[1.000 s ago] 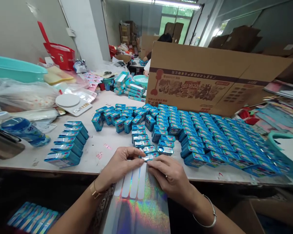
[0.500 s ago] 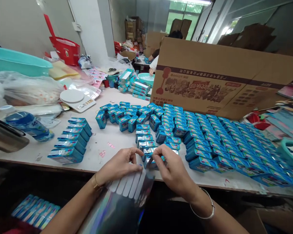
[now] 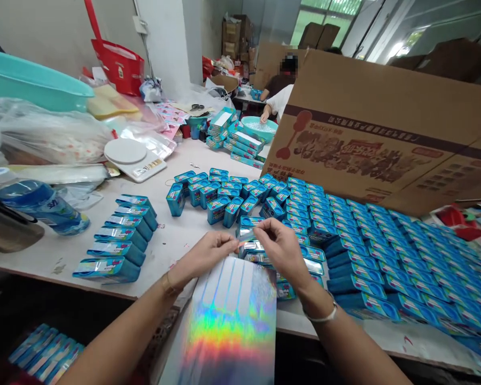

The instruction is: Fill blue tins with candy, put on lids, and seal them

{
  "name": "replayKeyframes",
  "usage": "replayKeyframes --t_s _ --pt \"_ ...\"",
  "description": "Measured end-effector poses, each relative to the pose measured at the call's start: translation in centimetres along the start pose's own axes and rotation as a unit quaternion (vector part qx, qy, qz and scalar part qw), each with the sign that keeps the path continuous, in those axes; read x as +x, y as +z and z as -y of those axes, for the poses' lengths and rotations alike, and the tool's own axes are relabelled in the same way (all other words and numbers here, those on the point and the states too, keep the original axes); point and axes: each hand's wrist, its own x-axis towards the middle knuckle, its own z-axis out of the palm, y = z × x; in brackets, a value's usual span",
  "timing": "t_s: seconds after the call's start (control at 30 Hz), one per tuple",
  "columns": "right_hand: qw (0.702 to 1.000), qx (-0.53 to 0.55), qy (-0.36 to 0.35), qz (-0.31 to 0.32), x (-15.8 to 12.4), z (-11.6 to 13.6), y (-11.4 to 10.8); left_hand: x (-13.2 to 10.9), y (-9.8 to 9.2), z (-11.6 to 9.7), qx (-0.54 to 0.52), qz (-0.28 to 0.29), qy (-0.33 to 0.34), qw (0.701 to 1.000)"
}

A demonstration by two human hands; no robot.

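Note:
A shiny holographic sticker sheet [image 3: 232, 342] with pale strip-shaped areas rests below my hands, in front of the table edge. My left hand [image 3: 212, 254] is closed in a pinch just above the sheet's top end. My right hand [image 3: 282, 251] pinches too, a short way to the right. Between their fingertips stretches a thin, clear-looking sticker strip [image 3: 247, 238], over a row of small blue boxes [image 3: 260, 258]. The boxes stand on edge, partly hidden behind my right hand.
Many blue boxes [image 3: 385, 256] stand in rows at right, before a large cardboard carton [image 3: 369, 133]. A short row of boxes [image 3: 120, 240], a blue bottle [image 3: 44, 206] and a white scale [image 3: 134, 159] are at left. Behind, a co-worker's hand [image 3: 266, 113] reaches into a teal basin [image 3: 246, 122].
My hands have moved up and away from the sheet, drawing close over the boxes. The strip that my right hand held near the sheet now spans both hands. The view has shifted left.

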Motion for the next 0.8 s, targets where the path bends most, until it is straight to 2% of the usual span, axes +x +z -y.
replayKeyframes --t_s 0.13,0.2,0.3,0.57,0.8 --pt "0.99 -0.132 -0.002 -0.046 3.6 -1.8 1.3 4.9 -2.4 -0.2 0.108 0.002 0.009 0.994" --pt "0.977 -0.206 -0.019 -0.057 4.6 -2.7 1.6 6.8 -2.7 0.0 0.151 0.002 -0.002 0.989" --pt "0.957 -0.282 -0.039 -0.061 5.1 -4.2 1.9 8.4 -2.6 0.7 0.199 -0.003 0.0 0.98" --pt "0.944 -0.327 -0.017 -0.04 5.1 -6.4 2.7 9.3 -2.1 2.4 0.307 -0.012 -0.02 0.951" --pt "0.94 -0.34 0.008 -0.024 5.2 -7.1 3.0 8.9 -1.0 2.8 0.33 -0.054 -0.019 0.942"
